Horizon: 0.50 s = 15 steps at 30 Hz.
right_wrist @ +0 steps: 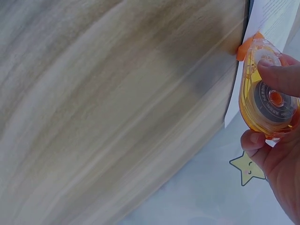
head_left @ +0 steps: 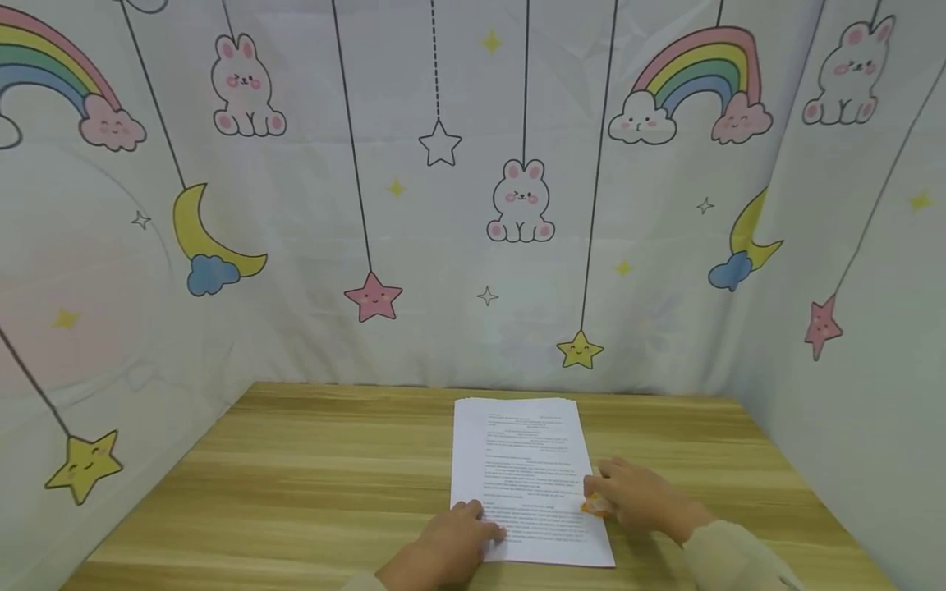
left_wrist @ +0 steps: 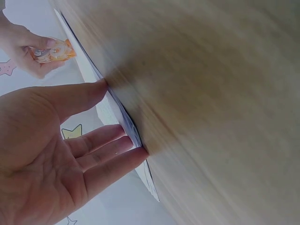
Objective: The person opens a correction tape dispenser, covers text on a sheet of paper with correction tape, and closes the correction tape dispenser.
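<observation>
A stack of printed paper (head_left: 528,447) lies on the wooden table, its sheets slightly fanned at the far edge. My left hand (head_left: 449,542) rests on its near left part, thumb and fingers spread and fairly straight; the left wrist view shows this hand (left_wrist: 51,145) with its fingertips on the paper. At the stack's right edge, my right hand (head_left: 639,497) grips an orange, see-through correction tape dispenser (right_wrist: 255,101). Its thumb lies over the side of the case. The orange cap or tip (right_wrist: 243,49) of the dispenser is at the paper's edge; whether it touches cannot be told.
Bare wooden tabletop (head_left: 310,476) extends left of the paper, with a narrower strip on its right. A white cloth (head_left: 443,345) printed with stars, rabbits and rainbows hangs behind the table and along both sides.
</observation>
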Available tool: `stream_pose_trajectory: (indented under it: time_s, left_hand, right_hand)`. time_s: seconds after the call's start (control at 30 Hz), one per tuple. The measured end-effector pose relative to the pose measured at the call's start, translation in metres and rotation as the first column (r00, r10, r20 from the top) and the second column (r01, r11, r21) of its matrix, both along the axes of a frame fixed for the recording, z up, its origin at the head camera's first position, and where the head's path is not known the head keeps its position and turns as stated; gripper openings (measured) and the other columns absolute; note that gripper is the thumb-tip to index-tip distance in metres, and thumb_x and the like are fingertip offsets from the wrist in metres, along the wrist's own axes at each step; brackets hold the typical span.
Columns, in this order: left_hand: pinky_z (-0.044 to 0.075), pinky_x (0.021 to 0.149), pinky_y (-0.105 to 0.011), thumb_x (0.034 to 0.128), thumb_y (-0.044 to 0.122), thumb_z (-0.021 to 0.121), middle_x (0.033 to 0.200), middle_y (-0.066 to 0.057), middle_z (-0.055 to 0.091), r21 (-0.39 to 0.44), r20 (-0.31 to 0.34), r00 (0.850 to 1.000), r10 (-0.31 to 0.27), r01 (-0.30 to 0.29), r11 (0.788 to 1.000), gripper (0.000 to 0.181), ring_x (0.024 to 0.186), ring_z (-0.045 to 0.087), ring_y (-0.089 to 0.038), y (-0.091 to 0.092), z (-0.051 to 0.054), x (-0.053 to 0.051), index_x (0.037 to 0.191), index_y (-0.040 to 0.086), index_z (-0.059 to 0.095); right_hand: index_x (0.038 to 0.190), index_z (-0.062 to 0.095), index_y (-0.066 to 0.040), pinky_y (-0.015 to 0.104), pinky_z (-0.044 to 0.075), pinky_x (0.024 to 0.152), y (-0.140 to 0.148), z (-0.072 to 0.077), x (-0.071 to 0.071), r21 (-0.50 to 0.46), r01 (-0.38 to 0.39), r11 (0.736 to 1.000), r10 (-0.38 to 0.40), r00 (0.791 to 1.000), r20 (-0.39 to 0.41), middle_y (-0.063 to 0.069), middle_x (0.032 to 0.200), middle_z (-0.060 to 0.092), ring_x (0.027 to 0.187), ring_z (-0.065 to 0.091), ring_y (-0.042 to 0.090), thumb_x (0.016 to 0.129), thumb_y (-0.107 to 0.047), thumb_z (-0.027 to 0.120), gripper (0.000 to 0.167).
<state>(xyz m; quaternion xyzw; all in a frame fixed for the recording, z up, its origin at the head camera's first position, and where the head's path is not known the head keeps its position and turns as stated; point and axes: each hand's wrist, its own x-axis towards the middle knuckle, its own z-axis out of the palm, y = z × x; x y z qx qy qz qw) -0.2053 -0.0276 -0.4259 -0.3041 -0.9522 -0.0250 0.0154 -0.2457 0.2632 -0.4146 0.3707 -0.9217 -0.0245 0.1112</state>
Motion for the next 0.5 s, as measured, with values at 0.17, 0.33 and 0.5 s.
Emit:
stream_pose_trajectory:
  time_s: [0.17,0.33,0.5]
  left_hand:
    - [0.047,0.068,-0.027,0.0826,0.018,0.061,0.093,-0.001,0.057,0.007,-0.029,0.999,-0.014,0.015,1.000,0.022,0.080,0.052,-0.013,-0.003,-0.001,0.000,0.101,0.027,0.069]
    - [0.045,0.063,-0.026,0.0826,0.018,0.061,0.091,-0.004,0.053,0.002,-0.042,0.998,-0.044,0.044,0.999,0.027,0.072,0.046,-0.013,-0.005,-0.003,0.004,0.107,0.028,0.068]
    - [0.046,0.066,-0.027,0.0805,0.019,0.064,0.092,-0.005,0.056,-0.056,-0.096,0.992,-0.079,0.073,0.996,0.033,0.075,0.048,-0.015,-0.004,-0.003,0.007,0.113,0.028,0.066]
  right_hand:
    - [0.089,0.061,-0.024,0.019,0.031,0.053,0.001,-0.003,-0.001,-0.084,0.032,0.996,-0.030,0.999,0.034,-0.010,0.071,0.041,0.063,0.035,0.004,0.082,-0.013,0.064,0.013]
    - [0.087,0.068,-0.024,0.018,0.029,0.052,0.004,-0.003,-0.001,-0.182,0.091,0.979,-0.079,0.994,0.072,-0.012,0.068,0.042,0.061,0.032,0.002,0.074,-0.004,0.067,0.024]
    - [0.089,0.067,-0.026,0.018,0.030,0.054,0.014,-0.003,0.002,-0.240,0.142,0.960,-0.118,0.987,0.112,-0.013,0.070,0.041,0.063,0.033,0.001,0.075,-0.006,0.068,0.025]
